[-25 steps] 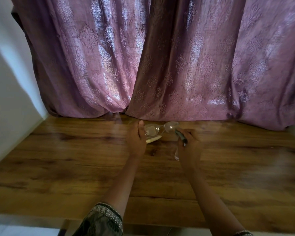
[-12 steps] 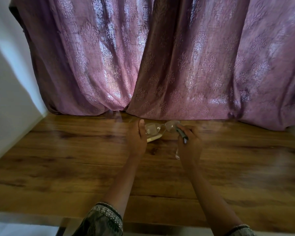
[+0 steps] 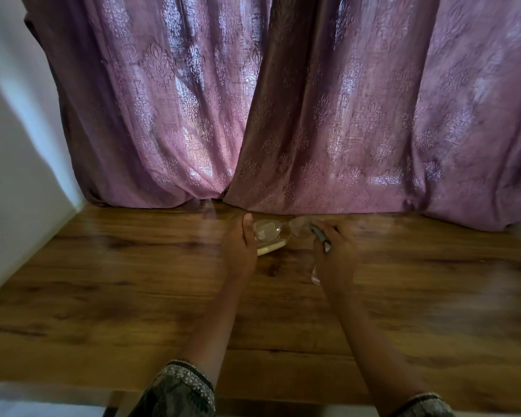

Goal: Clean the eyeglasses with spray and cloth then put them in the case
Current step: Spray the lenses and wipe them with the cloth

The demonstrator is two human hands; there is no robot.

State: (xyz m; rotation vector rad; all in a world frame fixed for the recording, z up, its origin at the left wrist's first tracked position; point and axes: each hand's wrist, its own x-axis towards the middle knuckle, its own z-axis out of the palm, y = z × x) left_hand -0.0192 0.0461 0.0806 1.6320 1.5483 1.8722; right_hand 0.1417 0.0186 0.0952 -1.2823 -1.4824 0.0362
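Purple patterned curtains [image 3: 283,100] hang behind the wooden table [image 3: 103,296] over which we hold the clear-framed eyeglasses [image 3: 280,230], near its far edge. Our left hand [image 3: 238,251] grips the frame at one lens, while our right hand [image 3: 333,254] pinches the other side, its fingers closed around a dark temple arm. Just under the glasses, beside our left hand, a pale flat object [image 3: 271,249] shows, too blurred for us to identify.

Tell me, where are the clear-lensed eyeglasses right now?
The clear-lensed eyeglasses are held between the left hand and right hand, above the wooden table, near the purple curtain.
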